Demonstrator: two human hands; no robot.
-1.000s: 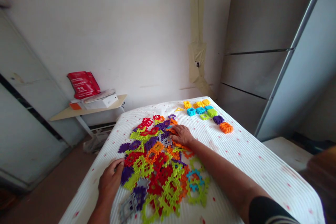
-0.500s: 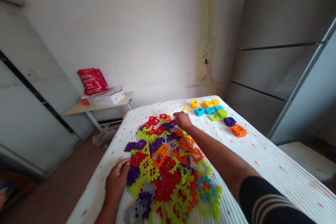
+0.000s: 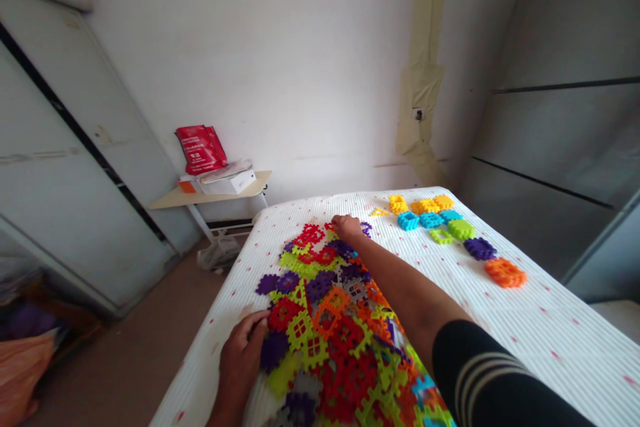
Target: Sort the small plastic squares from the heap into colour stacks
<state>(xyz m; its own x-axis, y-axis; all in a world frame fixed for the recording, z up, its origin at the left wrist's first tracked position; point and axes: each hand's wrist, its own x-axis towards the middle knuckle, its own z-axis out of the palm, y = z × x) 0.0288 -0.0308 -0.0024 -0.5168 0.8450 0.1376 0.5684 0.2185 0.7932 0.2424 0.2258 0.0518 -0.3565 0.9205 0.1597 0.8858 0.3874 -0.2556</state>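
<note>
A heap of flat, notched plastic building pieces (image 3: 345, 347) in red, lime green, purple, orange, grey and blue spreads along the bed. My right hand (image 3: 347, 228) reaches to its far end, fingers curled down beside a small red piece (image 3: 329, 227); the fingertips are partly hidden, so what they grip does not show. Just right of that hand lies a purple piece (image 3: 367, 229). My left hand (image 3: 243, 350) rests at the heap's left edge, thumb and forefinger apart, close to a red piece (image 3: 284, 314) and a dark purple one (image 3: 274, 351), holding nothing I can see.
Sorted stacks stand on the right: yellow (image 3: 425, 206), blue (image 3: 431, 220), lime green (image 3: 461, 229), purple (image 3: 480, 249) and orange (image 3: 505, 273). A yellow triangle (image 3: 379, 212) lies near them. Beyond the bed, a small table (image 3: 175, 199) carries a red bag (image 3: 201, 149) and boxes.
The view has swung left, so everything sits further right. My right hand has shifted left over the heap's far end, and a purple piece now shows to its right. The left hand stays by the edge.
</note>
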